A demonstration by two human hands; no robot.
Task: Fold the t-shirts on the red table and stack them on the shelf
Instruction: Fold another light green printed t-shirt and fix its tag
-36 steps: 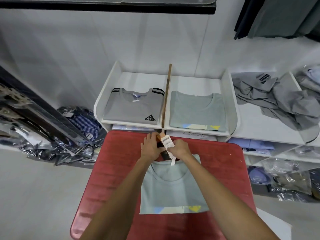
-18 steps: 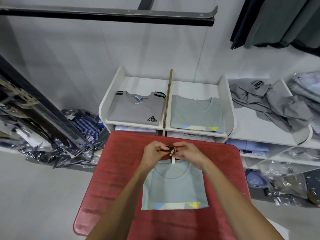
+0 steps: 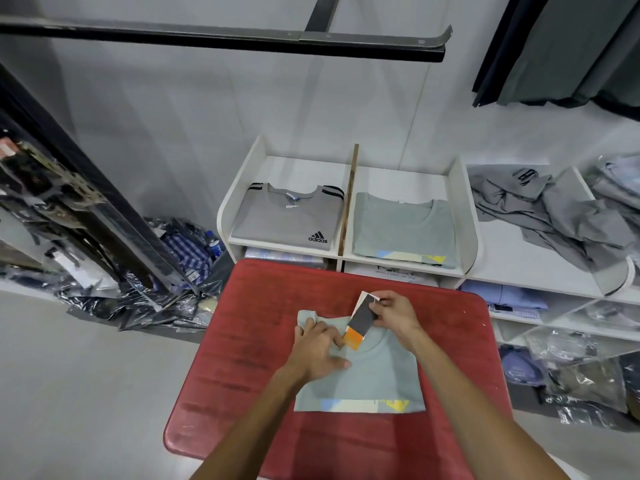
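Head view. The folded shirt (image 3: 367,375) lies flat on the red worktop (image 3: 263,306), collar toward the shelf (image 3: 346,251), printed hem toward the person. The right hand (image 3: 393,315) pinches the hang tag (image 3: 360,322) near its upper end, fingers (image 3: 375,304) curled onto the card; the tag slants down over the collar, its orange end near the neckline. The left hand (image 3: 318,348) lies on the shirt's left shoulder area with its fingers fairly straight, pressing the cloth; the far left corner of the fabric sticks up just beyond the hand.

Likely risks: if the tag is pulled or pushed hard, its string could drag the collar and rumple the fold; if the left hand slides rather than presses, the left edge may open. The raised corner may spoil a neat stack unless flattened. A matching shirt already lies in the shelf's right bay, so this one probably goes on top, and a tag left sticking out could catch there.
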